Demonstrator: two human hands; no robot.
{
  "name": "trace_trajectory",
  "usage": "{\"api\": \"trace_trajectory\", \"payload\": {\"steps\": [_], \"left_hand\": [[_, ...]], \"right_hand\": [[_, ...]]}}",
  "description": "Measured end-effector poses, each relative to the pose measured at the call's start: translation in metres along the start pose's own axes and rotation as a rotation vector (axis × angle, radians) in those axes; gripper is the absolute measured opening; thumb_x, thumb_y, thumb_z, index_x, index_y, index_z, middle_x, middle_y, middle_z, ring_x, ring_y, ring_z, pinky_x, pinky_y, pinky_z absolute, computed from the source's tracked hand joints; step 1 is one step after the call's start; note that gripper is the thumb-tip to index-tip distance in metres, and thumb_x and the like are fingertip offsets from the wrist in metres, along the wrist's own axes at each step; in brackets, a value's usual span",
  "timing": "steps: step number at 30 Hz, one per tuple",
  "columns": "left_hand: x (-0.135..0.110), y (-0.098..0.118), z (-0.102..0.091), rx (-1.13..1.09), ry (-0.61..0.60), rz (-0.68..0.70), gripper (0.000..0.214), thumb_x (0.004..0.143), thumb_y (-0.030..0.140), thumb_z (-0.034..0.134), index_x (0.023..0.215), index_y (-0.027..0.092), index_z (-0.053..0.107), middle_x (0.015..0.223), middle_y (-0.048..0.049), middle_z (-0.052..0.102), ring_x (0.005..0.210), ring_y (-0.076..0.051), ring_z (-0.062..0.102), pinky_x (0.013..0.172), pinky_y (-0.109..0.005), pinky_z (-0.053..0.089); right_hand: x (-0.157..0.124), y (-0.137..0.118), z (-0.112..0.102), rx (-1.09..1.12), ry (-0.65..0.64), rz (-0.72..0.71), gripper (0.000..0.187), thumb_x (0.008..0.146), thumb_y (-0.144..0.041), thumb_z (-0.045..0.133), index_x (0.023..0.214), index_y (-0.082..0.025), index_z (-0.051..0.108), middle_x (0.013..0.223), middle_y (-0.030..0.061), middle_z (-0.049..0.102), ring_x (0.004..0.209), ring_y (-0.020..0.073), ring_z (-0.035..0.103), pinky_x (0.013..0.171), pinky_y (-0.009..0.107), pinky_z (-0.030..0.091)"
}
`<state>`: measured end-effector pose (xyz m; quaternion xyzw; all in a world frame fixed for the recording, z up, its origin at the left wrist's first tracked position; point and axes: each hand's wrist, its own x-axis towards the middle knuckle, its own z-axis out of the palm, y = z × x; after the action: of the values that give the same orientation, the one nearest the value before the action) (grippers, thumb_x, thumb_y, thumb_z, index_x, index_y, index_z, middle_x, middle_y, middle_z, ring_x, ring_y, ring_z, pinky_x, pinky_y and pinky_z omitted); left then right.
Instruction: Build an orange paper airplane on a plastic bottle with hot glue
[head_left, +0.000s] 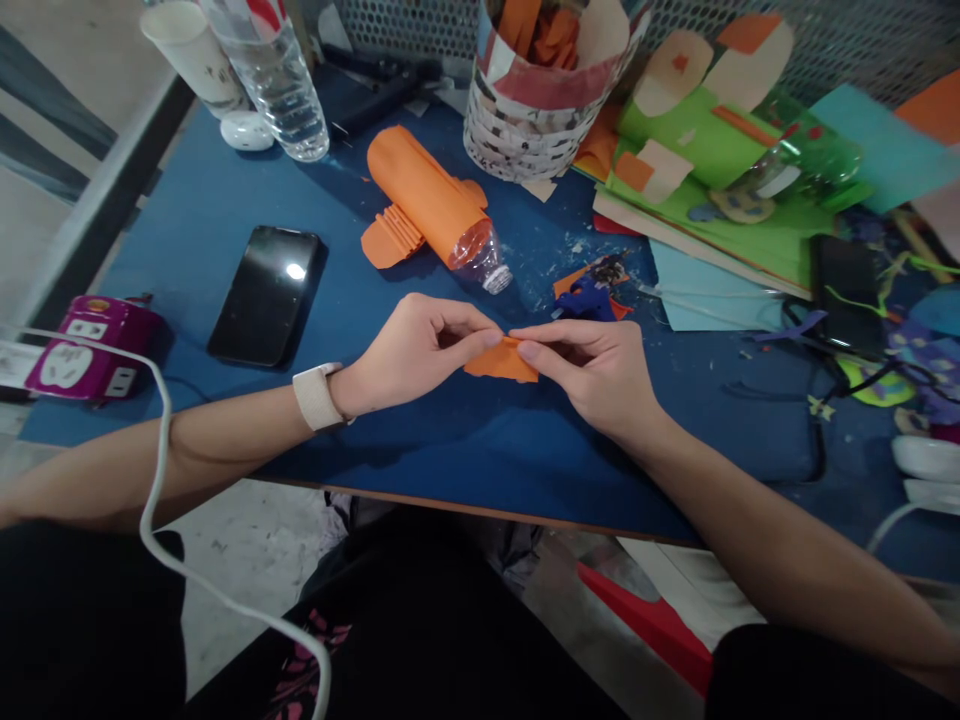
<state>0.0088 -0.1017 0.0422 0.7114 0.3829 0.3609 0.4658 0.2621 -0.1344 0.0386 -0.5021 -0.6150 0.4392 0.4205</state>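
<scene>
Between both hands is a small piece of orange paper (pixel 504 362), pinched along its upper edge, where a narrow fold seems to run. My left hand (pixel 424 350) grips it from the left with thumb and forefinger; a pale watch band circles that wrist. My right hand (pixel 600 370) pinches the same edge from the right, its fingertips nearly meeting the left ones. Just beyond lies a plastic bottle (pixel 480 255) wrapped in orange paper (pixel 427 195), with a pleated orange paper flap sticking out on its left side.
A phone (pixel 266 295) and a purple power adapter (pixel 101 345) lie left. Behind stand a water bottle (pixel 281 90), a paper cup (pixel 195 55) and a paper-covered bin (pixel 525 120). Right are green card (pixel 720 220), blue scraps (pixel 585 298) and another phone (pixel 847 290). A white cable (pixel 161 440) crosses my left arm.
</scene>
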Motion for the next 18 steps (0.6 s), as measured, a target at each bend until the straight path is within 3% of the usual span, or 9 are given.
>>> {"api": "trace_trajectory", "payload": {"steps": [8,18], "left_hand": [[-0.0012,0.0019,-0.0013,-0.003,0.008,0.009,0.024,0.107,0.042,0.089,0.108,0.020,0.098,0.095,-0.0085,0.092,0.077,-0.017,0.077,0.064,-0.025,0.057],[-0.0013,0.0028,-0.0004,-0.049,0.007,0.014,0.020,0.104,0.039,0.094,0.112,0.022,0.100,0.098,-0.0092,0.093,0.078,-0.018,0.081,0.067,-0.027,0.063]], "right_hand": [[0.0020,0.0030,0.0010,0.015,-0.041,0.022,0.025,0.095,-0.051,0.104,0.106,-0.029,0.101,0.089,0.0047,0.093,0.071,0.0234,0.083,0.067,0.037,0.071],[0.0026,0.0026,0.0007,0.117,-0.048,0.029,0.024,0.089,-0.048,0.110,0.102,-0.030,0.101,0.093,0.0045,0.094,0.080,0.0268,0.090,0.082,0.043,0.080]]}}
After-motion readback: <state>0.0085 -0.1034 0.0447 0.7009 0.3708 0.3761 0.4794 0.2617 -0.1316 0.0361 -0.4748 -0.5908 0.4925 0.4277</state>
